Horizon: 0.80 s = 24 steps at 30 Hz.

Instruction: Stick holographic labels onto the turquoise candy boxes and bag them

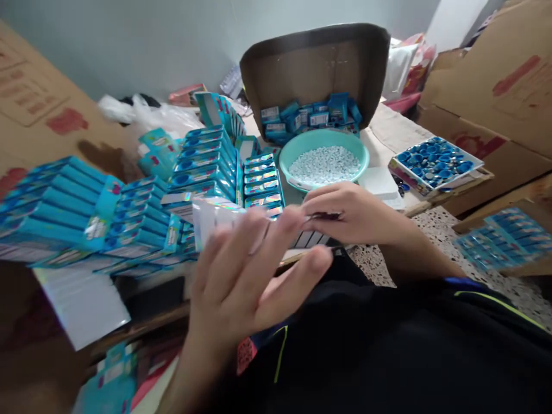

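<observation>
My left hand (254,270) is in front, blurred, its fingers stretched out and apart, with nothing seen in them. Behind its fingertips stands a white shiny flap or sheet (213,221). My right hand (351,213) is bent over the table's front edge, its fingers curled. A thin dark, shiny edge (328,215) shows beneath those fingers; what it belongs to is hidden. Below my right hand is a pale piece with dark stripes (317,238), partly covered. An open tray of small blue boxes (261,181) stands just beyond my left fingertips.
A turquoise basin (287,152) holds many small white pieces. Behind it, an open carton (314,66) contains blue packets. Stacked blue boxes (142,218) fill the left. At right sit a tray of blue caps (437,164), large cartons (487,115) and more blue packs (509,236).
</observation>
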Each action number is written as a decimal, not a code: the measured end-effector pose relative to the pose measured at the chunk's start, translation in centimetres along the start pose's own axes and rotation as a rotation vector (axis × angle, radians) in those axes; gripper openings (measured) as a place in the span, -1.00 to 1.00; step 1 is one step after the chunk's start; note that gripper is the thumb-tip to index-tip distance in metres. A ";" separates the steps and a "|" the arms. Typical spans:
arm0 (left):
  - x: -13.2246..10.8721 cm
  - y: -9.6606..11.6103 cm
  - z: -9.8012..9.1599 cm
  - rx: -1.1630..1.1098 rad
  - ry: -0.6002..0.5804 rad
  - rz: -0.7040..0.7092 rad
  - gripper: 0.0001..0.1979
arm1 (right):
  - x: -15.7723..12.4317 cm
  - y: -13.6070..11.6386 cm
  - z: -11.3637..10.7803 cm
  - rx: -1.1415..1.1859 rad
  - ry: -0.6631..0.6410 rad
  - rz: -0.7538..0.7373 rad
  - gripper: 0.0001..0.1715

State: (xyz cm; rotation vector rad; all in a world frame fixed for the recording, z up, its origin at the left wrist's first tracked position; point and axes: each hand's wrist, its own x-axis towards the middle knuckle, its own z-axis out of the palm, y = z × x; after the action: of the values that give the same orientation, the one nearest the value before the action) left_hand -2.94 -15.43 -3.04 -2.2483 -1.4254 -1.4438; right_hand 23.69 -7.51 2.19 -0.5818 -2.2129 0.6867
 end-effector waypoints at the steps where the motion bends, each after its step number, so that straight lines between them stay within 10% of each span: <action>1: 0.8 0.4 -0.6 0.015 -0.007 0.003 -0.61 | 0.8 -0.6 0.1 -0.010 -0.062 -0.078 -0.77; 11: 6.3 2.3 -5.5 0.479 -0.165 0.334 -0.68 | 1.6 1.0 -0.2 -0.085 0.049 -0.024 -0.84; 24: 5.4 1.6 -1.3 0.419 -0.064 0.435 -0.55 | 3.5 -0.2 2.4 0.142 -0.049 -0.107 -0.66</action>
State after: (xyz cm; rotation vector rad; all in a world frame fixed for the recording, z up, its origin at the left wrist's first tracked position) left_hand -2.03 -13.48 2.31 -2.1601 -1.0375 -0.8565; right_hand 19.65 -6.27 2.73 -0.3764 -2.2005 0.8013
